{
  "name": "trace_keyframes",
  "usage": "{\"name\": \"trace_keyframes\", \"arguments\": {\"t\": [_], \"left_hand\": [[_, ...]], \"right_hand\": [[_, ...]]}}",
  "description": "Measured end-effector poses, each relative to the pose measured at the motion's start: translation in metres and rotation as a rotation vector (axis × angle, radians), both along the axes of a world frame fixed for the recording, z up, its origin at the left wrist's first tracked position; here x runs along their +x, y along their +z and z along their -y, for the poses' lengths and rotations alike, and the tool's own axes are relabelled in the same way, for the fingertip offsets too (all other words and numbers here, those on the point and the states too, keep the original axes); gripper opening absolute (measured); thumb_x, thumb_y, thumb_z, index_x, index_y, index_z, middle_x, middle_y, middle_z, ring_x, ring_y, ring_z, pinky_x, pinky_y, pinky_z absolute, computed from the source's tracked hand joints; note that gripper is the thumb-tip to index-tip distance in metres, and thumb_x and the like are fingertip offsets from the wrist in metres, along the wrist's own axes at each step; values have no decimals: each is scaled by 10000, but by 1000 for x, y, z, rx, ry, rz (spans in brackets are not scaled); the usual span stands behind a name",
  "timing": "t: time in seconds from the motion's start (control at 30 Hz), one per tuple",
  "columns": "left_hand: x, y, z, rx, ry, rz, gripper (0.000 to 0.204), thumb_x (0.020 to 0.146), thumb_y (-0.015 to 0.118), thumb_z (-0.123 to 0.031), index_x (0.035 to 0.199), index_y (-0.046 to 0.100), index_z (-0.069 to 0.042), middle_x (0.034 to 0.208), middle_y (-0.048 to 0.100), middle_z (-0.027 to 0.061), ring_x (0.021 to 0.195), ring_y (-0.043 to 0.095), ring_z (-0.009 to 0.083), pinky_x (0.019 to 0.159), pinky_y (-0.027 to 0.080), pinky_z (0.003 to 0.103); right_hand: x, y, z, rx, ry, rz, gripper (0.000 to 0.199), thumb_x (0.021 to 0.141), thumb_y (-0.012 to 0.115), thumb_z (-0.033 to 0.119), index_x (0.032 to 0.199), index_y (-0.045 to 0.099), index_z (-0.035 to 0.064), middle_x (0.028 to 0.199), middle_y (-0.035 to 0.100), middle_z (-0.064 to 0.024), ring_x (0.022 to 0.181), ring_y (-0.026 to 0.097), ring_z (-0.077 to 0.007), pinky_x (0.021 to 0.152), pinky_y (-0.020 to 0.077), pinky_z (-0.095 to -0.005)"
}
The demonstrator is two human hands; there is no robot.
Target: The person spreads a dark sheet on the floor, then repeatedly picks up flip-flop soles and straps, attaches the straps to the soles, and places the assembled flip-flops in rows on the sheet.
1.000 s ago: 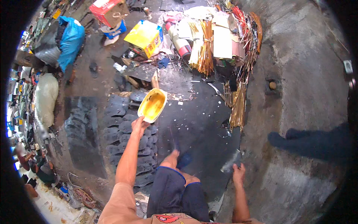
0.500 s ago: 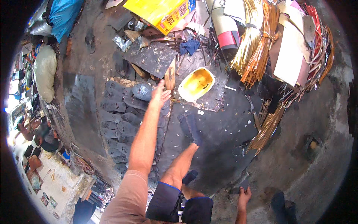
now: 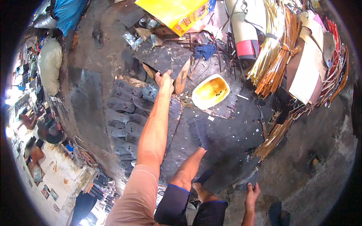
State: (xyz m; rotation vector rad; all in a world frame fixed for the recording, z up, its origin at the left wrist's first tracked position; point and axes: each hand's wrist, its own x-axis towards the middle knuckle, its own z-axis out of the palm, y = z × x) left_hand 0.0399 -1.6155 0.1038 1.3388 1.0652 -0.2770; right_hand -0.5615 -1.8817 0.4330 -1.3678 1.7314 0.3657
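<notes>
My left hand [image 3: 164, 83] reaches far forward, its fingers curled at the lower edge of a speckled dark board [image 3: 164, 56]. What lies under the fingers is hidden. Just right of it stands a pointed wooden piece [image 3: 182, 78], and another wooden tip [image 3: 149, 71] shows from under the board on the left. At the lower right, my right hand [image 3: 252, 194] is closed with a small dark flat piece [image 3: 254, 178] at its fingertips. A white basin with a yellow inside [image 3: 211, 91] sits right of my left hand.
Rows of dark sole-shaped pieces [image 3: 126, 116] lie left of my forearm. Bundled strips [image 3: 277, 49] and rolled sheets [image 3: 241, 26] fill the back right. A yellow packet [image 3: 177, 13] and scraps lie at the back. Other people [image 3: 51, 130] sit far left.
My left hand has moved left from beside the pointed wooden piece to the board's edge, its fingers now curled. The view has shifted, so the scene sits further right.
</notes>
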Motion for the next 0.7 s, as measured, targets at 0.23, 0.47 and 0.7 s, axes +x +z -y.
{"name": "trace_keyframes", "arguments": {"t": [0.23,0.47,0.7], "left_hand": [[-22,74,-80,-282,-221,35,1073,964,759,-83,1733,25,-228,1628,422,85,1393,495,260,1157,306,556],[-71,149,-122,-566,-425,105,700,998,715,-39,1579,339,-148,1466,589,68,1360,564,202,1156,448,468],[-95,166,-73,-614,-750,-120,673,958,758,1,1540,421,22,1440,631,139,1270,648,214,1075,526,325]], "right_hand": [[55,8,3,65,17,-41,310,997,753,188,1200,654,-24,1048,692,-52,887,632,-142,753,508,-299],[109,25,8,55,56,86,226,1008,734,216,1146,674,47,908,621,37,788,530,-78,696,434,-280],[81,11,26,76,102,74,399,1027,713,277,1290,666,-19,1130,725,-66,970,648,-161,868,516,-313]]}}
